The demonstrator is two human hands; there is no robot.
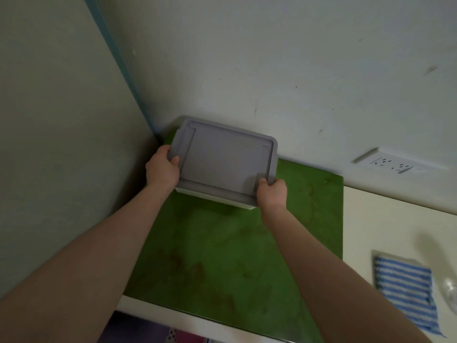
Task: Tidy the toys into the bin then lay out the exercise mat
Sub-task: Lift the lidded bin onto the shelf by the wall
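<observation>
A white bin with a grey lid point(223, 159) sits in the corner where two walls meet, on a green mat point(222, 256) spread over a pale surface. My left hand point(162, 169) grips the lid's left edge, thumb on top. My right hand point(271, 191) grips the lid's near right corner, fingers curled over the rim. The lid covers the bin, so its contents are hidden. No toys are in sight.
A blue-and-white striped cloth point(410, 290) lies on the pale surface point(385, 219) at the right, with a clear plastic item point(448, 290) beside it. A wall socket point(393, 164) sits low on the back wall. Colourful items point(173, 336) show below the surface's near edge.
</observation>
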